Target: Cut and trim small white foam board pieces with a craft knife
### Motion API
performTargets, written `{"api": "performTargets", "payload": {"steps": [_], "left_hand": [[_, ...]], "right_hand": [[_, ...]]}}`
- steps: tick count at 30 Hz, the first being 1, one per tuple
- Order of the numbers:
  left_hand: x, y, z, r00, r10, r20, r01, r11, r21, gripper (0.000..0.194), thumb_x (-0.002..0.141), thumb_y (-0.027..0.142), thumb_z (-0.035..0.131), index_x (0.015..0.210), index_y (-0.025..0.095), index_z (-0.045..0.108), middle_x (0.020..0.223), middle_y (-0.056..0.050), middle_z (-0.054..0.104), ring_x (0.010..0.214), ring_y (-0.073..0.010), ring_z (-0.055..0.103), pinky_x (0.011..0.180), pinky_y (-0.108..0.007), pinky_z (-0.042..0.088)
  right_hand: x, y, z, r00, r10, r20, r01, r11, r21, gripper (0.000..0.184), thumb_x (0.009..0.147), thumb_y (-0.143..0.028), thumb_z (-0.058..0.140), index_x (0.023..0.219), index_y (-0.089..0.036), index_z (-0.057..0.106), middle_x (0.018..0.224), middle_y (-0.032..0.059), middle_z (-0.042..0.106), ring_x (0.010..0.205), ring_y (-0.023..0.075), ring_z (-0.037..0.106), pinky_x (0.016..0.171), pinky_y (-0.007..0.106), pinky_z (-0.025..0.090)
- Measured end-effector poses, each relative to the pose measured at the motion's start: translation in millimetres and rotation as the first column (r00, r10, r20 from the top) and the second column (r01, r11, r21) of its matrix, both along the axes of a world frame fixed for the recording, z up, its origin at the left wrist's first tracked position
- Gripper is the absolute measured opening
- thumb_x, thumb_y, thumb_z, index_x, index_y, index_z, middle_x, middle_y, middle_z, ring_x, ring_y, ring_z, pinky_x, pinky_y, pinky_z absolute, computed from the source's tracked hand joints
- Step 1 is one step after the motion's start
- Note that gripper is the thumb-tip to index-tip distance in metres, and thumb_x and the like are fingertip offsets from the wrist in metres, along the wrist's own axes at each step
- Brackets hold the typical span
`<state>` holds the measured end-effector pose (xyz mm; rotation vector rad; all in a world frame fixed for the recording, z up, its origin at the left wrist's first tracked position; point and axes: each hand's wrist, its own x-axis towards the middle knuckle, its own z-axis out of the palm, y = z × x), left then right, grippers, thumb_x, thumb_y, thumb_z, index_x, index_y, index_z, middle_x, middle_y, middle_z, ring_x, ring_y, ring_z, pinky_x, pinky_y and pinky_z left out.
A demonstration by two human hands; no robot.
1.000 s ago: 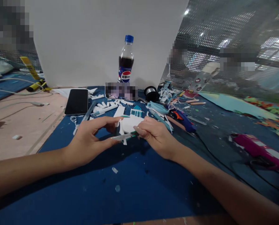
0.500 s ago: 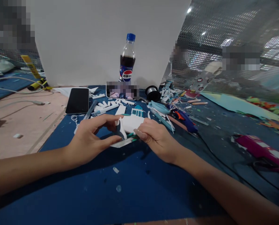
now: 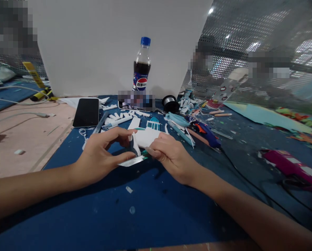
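My left hand (image 3: 99, 153) pinches a small white piece with a dark curved face (image 3: 135, 144) between thumb and fingertips. The fingers of my right hand (image 3: 169, 153) are closed round a craft knife with a green handle (image 3: 145, 153). Its flat pale blade (image 3: 131, 161) points left, just below the white piece and near my left thumb. Behind both hands lies a larger white cut-out (image 3: 145, 136) with a teal grid at its top; whether it joins the small piece I cannot tell. My right palm hides most of the handle.
A cola bottle (image 3: 142, 66) stands behind a propped phone (image 3: 136, 101). A dark tablet (image 3: 86, 112) lies left, a wire spool (image 3: 170, 104) right of the phone. Two glue guns, blue (image 3: 207, 134) and magenta (image 3: 292, 167), trail cables at right. White scraps (image 3: 119, 120) litter the blue mat (image 3: 114, 216).
The knife has slid a little to the left with my right hand, its blade reaching further out beneath the white piece. My left hand keeps its pinch almost unmoved.
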<state>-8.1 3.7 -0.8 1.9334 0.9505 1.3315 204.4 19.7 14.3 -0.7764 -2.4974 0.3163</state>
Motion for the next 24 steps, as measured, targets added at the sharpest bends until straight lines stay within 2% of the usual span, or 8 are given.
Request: {"api": "performTargets", "payload": {"steps": [5,10,15,24], "left_hand": [[-0.9,1.3,-1.9,1.0,-0.018,0.012,0.018,1.0,0.002,0.033,0.07,0.019,0.071,0.101,0.025,0.061,0.082,0.0,0.061,0.079,-0.0171,0.057,0.072,-0.031,0.048],[-3.0,-0.5,-2.5,0.999,-0.049,-0.002,0.049,0.999,0.018,0.036,0.071,0.017,0.069,0.105,0.024,0.06,0.082,-0.001,0.06,0.075,-0.0165,0.057,0.072,-0.032,0.049],[-2.6,-1.2,-1.6,1.0,-0.017,-0.024,0.018,0.999,0.042,0.034,0.071,0.019,0.07,0.103,0.022,0.06,0.08,-0.001,0.06,0.076,-0.0169,0.058,0.072,-0.032,0.049],[-0.6,-0.6,0.2,1.0,-0.016,-0.004,0.016,0.999,0.052,0.034,0.069,0.016,0.071,0.102,0.021,0.063,0.078,0.0,0.061,0.072,-0.0148,0.057,0.069,-0.029,0.051]], "right_hand": [[1.1,0.4,0.6,1.0,0.003,-0.007,-0.003,1.0,0.007,0.037,0.096,-0.033,0.027,0.069,-0.017,0.046,0.065,0.0023,0.047,0.065,0.0147,0.038,0.063,0.029,0.03],[2.3,1.3,7.0,0.998,-0.004,-0.055,0.006,0.999,0.042,0.041,0.096,-0.036,0.024,0.063,-0.018,0.04,0.059,-0.0007,0.04,0.06,0.0132,0.034,0.06,0.027,0.028],[2.5,2.3,5.9,0.999,0.03,-0.045,-0.03,0.999,0.016,0.041,0.096,-0.035,0.024,0.063,-0.018,0.04,0.061,-0.0002,0.04,0.062,0.0135,0.035,0.061,0.027,0.028],[3.4,2.7,5.4,1.0,0.023,-0.005,-0.023,1.0,-0.012,0.039,0.096,-0.035,0.027,0.064,-0.017,0.042,0.061,0.0001,0.04,0.061,0.0138,0.035,0.06,0.027,0.028]]}}
